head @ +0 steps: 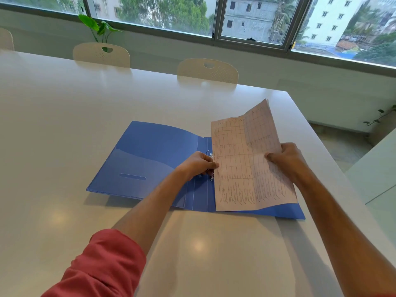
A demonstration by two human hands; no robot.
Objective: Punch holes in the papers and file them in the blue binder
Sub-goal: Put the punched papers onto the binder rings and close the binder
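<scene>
Head view: white table [64, 129] bears the opened blue binder [150, 155], ready for filing. Right hand [287, 160] grips the printed papers [246, 166] tilted over it; left hand [198, 166] pinches their punched edge at the ring clip [211, 155].

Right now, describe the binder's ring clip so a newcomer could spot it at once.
On the white table lies the open blue binder. Along its spine strip, beside the left edge of the printed papers, sits the metal ring clip, partly covered by the left hand. It is the only shiny silver part amid blue plastic and paper.
</scene>
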